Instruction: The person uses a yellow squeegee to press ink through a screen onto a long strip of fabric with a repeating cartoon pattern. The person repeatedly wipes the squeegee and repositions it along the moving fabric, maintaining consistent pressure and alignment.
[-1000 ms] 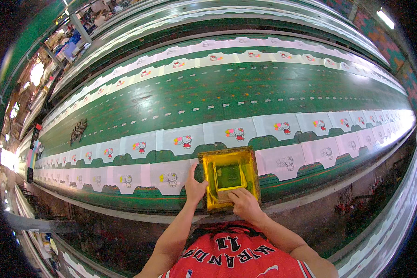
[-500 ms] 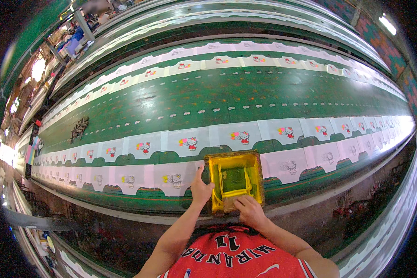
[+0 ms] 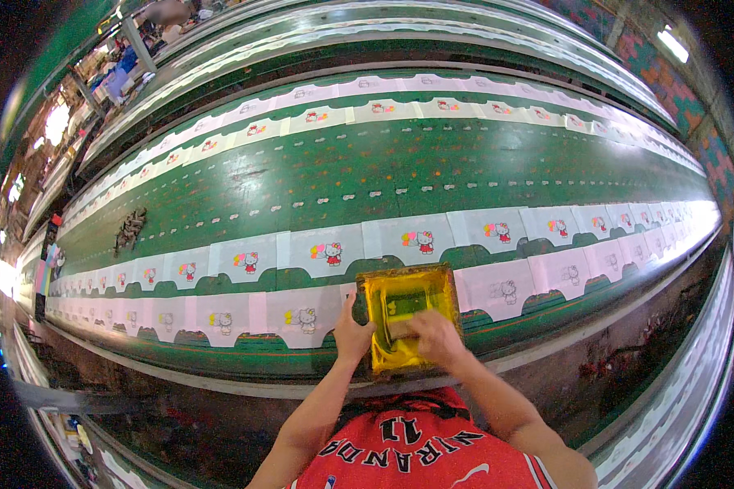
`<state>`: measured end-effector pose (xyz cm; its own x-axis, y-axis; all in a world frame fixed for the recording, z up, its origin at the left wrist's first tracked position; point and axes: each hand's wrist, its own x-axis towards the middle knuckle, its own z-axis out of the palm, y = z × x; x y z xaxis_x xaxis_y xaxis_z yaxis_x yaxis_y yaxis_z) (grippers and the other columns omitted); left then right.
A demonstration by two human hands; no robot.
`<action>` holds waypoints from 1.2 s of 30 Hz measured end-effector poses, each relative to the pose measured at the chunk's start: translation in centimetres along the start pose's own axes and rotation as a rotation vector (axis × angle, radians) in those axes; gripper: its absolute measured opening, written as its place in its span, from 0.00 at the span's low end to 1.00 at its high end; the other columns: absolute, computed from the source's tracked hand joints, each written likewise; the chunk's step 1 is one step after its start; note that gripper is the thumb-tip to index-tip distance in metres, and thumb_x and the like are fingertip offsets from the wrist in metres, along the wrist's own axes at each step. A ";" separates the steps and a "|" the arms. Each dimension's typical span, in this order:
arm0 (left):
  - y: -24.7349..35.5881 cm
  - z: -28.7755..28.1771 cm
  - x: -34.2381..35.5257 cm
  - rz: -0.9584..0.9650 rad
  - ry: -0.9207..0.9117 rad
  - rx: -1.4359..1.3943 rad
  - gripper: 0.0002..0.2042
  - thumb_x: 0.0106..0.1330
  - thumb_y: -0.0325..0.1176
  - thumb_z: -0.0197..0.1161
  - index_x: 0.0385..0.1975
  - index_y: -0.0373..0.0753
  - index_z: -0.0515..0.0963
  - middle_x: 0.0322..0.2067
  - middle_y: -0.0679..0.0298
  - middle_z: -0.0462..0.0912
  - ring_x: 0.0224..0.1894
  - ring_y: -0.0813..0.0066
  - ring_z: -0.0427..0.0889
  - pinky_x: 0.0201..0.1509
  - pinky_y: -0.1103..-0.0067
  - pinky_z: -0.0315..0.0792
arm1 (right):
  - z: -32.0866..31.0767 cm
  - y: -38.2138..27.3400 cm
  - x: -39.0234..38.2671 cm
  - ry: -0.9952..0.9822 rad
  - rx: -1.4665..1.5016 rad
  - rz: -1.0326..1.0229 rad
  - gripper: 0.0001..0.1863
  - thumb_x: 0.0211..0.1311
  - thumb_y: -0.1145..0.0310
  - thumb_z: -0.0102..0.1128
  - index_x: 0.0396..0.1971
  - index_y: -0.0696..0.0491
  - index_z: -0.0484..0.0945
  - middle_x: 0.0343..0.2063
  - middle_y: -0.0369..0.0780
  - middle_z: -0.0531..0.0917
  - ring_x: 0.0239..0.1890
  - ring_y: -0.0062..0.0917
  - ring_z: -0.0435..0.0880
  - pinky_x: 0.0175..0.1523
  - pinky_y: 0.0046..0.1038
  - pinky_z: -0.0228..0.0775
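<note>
While yellow frame [image 3: 451, 303] underlies right hand [image 3: 439, 339], left hand [image 3: 354, 335] holds left edge [image 3: 362, 285].

A glossy, wet-looking yellow coating is seen on the walls of the square frame [image 3: 446, 297], its outer rim being rougher and stained dark. Bright reflections are thrown back by the smooth, speckled green tabletop [image 3: 334, 163]. A matt, cloth-like finish is shown by the white pieces [image 3: 302, 253] and pink pieces [image 3: 538, 281]. The red jersey [image 3: 355, 436] is made of soft fabric; the clump [image 3: 130, 231] is rough and dull.
</note>
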<state>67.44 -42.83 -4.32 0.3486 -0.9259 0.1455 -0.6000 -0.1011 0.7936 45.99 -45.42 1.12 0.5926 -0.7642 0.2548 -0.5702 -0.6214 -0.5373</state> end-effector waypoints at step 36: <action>17.3 18.6 -2.7 -0.160 -0.080 -0.037 0.39 0.47 0.25 0.69 0.65 0.36 0.64 0.58 0.48 0.77 0.47 0.56 0.84 0.52 0.69 0.75 | -16.2 15.8 -14.9 -0.035 0.030 -0.034 0.20 0.41 0.79 0.58 0.41 0.58 0.79 0.40 0.43 0.82 0.44 0.40 0.81 0.51 0.37 0.75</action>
<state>42.75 -48.89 -1.97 0.3783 -0.9252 -0.0309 -0.5139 -0.2376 0.8243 18.95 -46.61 1.83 0.6309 -0.7361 0.2452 -0.5327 -0.6407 -0.5529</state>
